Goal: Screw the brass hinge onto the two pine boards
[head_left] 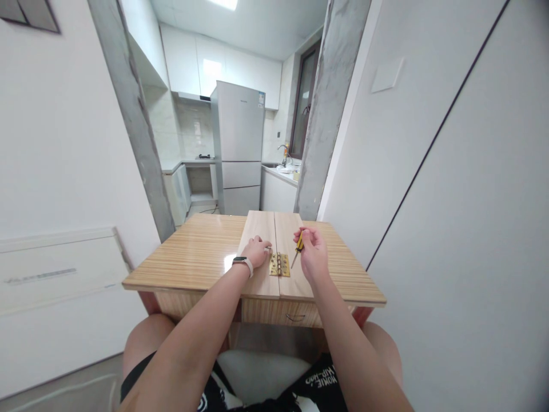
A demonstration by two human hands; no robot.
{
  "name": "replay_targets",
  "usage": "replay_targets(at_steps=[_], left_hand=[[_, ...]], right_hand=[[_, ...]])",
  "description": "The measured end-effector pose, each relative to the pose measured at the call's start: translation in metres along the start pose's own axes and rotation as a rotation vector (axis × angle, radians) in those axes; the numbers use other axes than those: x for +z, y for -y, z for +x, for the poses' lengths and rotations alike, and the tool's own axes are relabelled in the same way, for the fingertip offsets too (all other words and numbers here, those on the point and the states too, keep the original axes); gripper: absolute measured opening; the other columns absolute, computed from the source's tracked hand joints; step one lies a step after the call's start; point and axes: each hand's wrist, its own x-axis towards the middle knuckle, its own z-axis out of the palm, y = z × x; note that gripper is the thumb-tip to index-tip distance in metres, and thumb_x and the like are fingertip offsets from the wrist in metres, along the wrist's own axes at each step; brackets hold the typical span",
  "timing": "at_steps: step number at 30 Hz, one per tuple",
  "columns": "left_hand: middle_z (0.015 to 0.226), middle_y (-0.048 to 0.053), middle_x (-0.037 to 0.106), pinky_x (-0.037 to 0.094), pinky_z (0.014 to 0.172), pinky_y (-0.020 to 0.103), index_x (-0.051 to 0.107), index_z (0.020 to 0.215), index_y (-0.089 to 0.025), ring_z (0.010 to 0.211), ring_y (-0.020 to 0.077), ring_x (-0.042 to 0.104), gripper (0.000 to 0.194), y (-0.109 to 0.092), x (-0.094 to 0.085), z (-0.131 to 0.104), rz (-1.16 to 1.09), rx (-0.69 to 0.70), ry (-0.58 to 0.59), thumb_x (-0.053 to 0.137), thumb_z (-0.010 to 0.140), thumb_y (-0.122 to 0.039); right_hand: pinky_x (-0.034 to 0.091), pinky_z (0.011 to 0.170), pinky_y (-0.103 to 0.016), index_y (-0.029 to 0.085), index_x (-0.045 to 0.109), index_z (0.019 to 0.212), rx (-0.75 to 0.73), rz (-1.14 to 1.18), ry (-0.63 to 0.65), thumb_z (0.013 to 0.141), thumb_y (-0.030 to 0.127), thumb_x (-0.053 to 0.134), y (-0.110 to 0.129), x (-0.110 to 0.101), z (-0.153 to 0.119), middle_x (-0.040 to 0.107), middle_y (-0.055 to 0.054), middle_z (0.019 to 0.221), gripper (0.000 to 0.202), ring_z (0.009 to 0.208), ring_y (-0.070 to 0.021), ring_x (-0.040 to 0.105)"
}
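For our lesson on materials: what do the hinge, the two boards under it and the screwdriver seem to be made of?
Hinge: likely brass or brass-plated metal, polished, from its golden shine.
Boards: wood, apparently unvarnished, given the pale, matt grain.
Screwdriver handle: probably plastic, being bright yellow and black; finish unclear.
Shaft: thin and grey, so probably steel.

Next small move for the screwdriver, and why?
Probably shift the screwdriver tip slightly left, over the hinge: the right hand holds it tip-down, the tip appears just right of the hinge, and the hinge lies across both boards.
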Motion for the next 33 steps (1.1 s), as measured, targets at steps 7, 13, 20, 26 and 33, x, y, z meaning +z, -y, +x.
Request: replay_targets(at_steps=[7,13,20,26,33], left_hand=[[0.111,0.011,0.066,0.05,0.1,0.034,0.075,0.097,-0.018,0.106,0.0231,0.067,0.016,0.002,0.008,0.017,-0.056,0.012,0.033,0.059,0.096,-0.014],[0.108,0.011,0.072,0.051,0.097,0.035,0.07,0.095,-0.018,0.103,0.0227,0.068,0.015,0.014,0.0,0.003,-0.193,0.075,-0.047,0.056,0.098,-0.015],[0.09,0.007,0.077,0.056,0.077,0.03,0.075,0.111,-0.016,0.081,0.018,0.071,0.025,0.006,-0.01,-0.024,-0.719,-0.026,0.005,0.062,0.098,-0.032],[0.101,0.011,0.082,0.059,0.086,0.032,0.08,0.103,-0.015,0.094,0.0217,0.076,0.019,-0.008,-0.009,-0.038,-0.779,-0.006,0.053,0.075,0.089,-0.026],[0.1,0.01,0.083,0.06,0.088,0.034,0.083,0.098,-0.016,0.092,0.0215,0.076,0.015,-0.021,-0.003,-0.04,-0.685,-0.001,-0.002,0.071,0.089,-0.016]], right_hand=[[0.051,0.077,-0.032,0.026,0.073,0.102,0.038,-0.034,-0.008,0.092,0.052,0.078,0.011,-0.023,-0.035,0.073,-0.002,0.091,0.028,0.08,-0.0165,0.065],[0.052,0.08,-0.034,0.027,0.073,0.103,-0.001,-0.02,-0.075,0.093,0.051,0.078,0.02,-0.037,-0.046,0.072,-0.003,0.091,0.026,0.081,-0.0174,0.065],[0.053,0.078,-0.032,0.026,0.073,0.101,0.017,0.05,-0.116,0.089,0.053,0.081,0.023,-0.036,-0.05,0.07,-0.003,0.092,0.03,0.08,-0.0159,0.064],[0.054,0.079,-0.034,0.027,0.073,0.102,0.008,0.03,-0.103,0.09,0.055,0.079,0.022,-0.03,-0.053,0.071,-0.003,0.091,0.031,0.081,-0.0172,0.065],[0.053,0.075,-0.033,0.029,0.072,0.103,0.022,0.011,-0.077,0.093,0.053,0.077,0.017,-0.023,-0.057,0.072,-0.003,0.091,0.027,0.079,-0.0171,0.064]])
